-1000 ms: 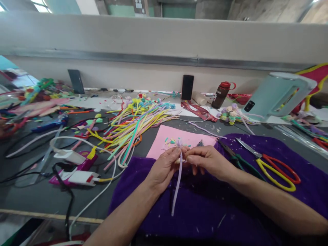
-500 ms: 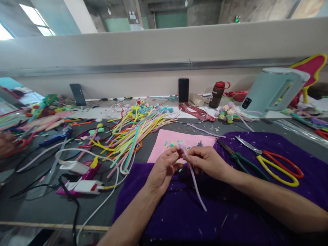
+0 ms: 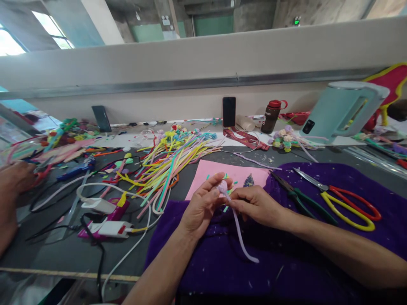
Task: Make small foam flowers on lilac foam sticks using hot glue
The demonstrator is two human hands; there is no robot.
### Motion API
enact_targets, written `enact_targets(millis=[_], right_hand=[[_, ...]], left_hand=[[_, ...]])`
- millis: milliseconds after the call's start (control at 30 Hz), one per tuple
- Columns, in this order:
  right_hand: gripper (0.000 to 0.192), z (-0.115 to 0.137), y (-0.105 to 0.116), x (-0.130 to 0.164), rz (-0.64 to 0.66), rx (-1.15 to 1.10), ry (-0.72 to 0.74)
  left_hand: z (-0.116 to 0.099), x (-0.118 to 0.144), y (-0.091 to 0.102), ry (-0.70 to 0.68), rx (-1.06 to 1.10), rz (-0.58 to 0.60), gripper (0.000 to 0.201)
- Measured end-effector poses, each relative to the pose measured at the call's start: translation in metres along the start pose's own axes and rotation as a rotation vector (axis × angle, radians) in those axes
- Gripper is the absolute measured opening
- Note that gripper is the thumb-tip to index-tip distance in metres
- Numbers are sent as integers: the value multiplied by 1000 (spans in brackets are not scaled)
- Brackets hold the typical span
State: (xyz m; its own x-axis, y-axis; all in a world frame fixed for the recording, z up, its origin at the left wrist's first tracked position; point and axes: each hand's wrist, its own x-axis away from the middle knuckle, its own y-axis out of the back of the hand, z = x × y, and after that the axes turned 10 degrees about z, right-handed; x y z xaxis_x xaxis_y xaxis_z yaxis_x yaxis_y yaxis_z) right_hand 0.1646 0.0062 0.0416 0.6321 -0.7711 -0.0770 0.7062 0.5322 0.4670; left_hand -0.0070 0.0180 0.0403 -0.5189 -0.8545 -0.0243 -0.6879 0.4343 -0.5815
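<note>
Between my hands is a pale lilac pipe cleaner (image 3: 239, 237), its upper end coiled into a small fuzzy knot (image 3: 223, 186). My left hand (image 3: 205, 201) pinches that knot between thumb and fingers. Just below it, my right hand (image 3: 256, 202) grips the stem, and the free tail hangs down over purple cloth (image 3: 222, 262). Beneath the hands lies a pink sheet (image 3: 199, 173) with small coloured snippets. A dark cone-shaped piece (image 3: 249, 180) rests on the sheet. To the right are green-handled pliers (image 3: 302, 199) and scissors (image 3: 337, 199) with red and yellow handles.
A heap of coloured pipe cleaners (image 3: 168, 165) lies left of centre. Nearer stand a power strip (image 3: 110, 218) and loose cables. Along the back are a phone (image 3: 229, 112), a bottle (image 3: 271, 116) and a kettle (image 3: 341, 110). Another person's hand (image 3: 12, 186) shows at far left.
My left hand has turned and opened its fingers somewhat, so the lilac knot shows more clearly. The tail's end has swung slightly right. The other person's hand reaches further into view.
</note>
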Motion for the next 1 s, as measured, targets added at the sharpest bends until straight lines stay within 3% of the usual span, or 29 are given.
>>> enact_targets(millis=[133,833,1000], right_hand=[[31,1,-1,2,43,-28,0],[34,2,-1,1,12,-50,4],[34,0,0,1,26,-90,-6]], left_hand=[[1,1,0,-4,-38,2,44],[0,-1,-3,12,-59,-61,37],[-2,0,-1,8,-40,-19,44]])
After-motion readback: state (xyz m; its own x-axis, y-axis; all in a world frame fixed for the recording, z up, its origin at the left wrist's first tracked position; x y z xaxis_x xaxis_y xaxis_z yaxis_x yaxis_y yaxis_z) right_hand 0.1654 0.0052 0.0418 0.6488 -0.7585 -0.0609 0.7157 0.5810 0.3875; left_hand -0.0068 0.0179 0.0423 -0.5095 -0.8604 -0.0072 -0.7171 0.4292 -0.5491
